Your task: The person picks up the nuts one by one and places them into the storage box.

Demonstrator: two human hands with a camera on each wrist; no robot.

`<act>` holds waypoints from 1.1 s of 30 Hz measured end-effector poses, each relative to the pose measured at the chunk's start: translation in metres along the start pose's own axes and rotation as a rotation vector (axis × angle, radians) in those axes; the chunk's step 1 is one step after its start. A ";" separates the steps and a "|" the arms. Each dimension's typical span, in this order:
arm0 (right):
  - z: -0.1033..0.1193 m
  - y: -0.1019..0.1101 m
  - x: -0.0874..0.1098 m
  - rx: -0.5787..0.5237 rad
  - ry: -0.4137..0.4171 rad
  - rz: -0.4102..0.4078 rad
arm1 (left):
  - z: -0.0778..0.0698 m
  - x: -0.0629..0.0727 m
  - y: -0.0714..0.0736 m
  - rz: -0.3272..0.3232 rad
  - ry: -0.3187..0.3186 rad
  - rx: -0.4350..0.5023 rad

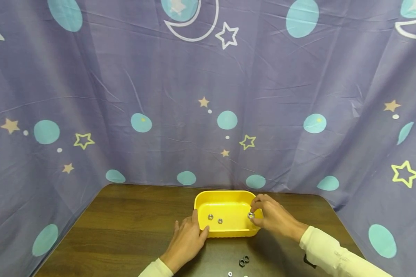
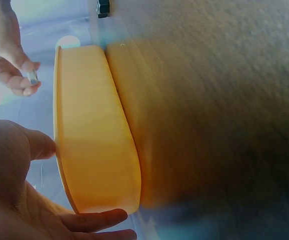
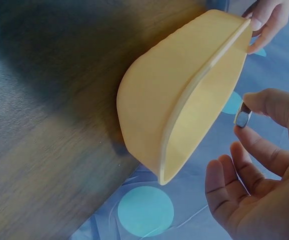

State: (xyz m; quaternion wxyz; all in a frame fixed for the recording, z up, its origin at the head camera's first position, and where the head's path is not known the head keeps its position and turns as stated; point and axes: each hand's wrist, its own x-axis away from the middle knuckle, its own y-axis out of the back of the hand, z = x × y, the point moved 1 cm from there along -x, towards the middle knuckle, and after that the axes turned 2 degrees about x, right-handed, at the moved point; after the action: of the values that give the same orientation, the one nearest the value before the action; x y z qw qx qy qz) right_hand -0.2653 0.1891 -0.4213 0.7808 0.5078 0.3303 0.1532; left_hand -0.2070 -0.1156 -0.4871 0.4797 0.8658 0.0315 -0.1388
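A yellow plastic bin [image 1: 228,233] stands on the table, with two silver hex nuts, one nut [image 1: 210,217] and another nut [image 1: 220,221], lying inside. At its front left corner is my left hand [image 1: 187,239]. The thumb touches the front rim, and the straight fingers lie along the left end, as the left wrist view shows. Over the bin's right part, my right hand [image 1: 274,216] pinches a larger silver hex nut [image 3: 242,118] between thumb and index finger. Its other fingers are loosely bent. That nut is held above rim height in the left wrist view.
Two dark nuts [image 1: 242,262] lie on the brown wooden table [image 1: 124,231] in front of the bin. Nearer the front edge is a small silver piece [image 1: 230,274], with another partly cut off beside it. A purple patterned curtain [image 1: 180,84] hangs behind and at both sides.
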 end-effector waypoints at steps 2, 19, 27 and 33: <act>-0.001 -0.003 -0.003 -0.004 -0.002 0.010 | 0.000 0.000 0.000 -0.003 -0.002 0.001; -0.008 -0.024 -0.022 -0.008 -0.010 0.050 | -0.002 0.002 0.001 0.005 0.003 -0.003; -0.009 -0.036 -0.031 -0.039 -0.024 0.079 | -0.001 0.002 0.000 0.019 0.012 -0.002; -0.009 -0.043 -0.036 -0.033 -0.037 0.086 | -0.002 0.002 0.000 0.020 0.014 -0.001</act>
State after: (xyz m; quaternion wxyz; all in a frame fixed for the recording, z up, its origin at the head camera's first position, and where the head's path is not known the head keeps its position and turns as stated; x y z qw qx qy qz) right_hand -0.3022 0.1558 -0.4490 0.7878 0.5111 0.2912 0.1827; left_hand -0.2049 -0.1140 -0.4860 0.4813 0.8668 0.0262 -0.1277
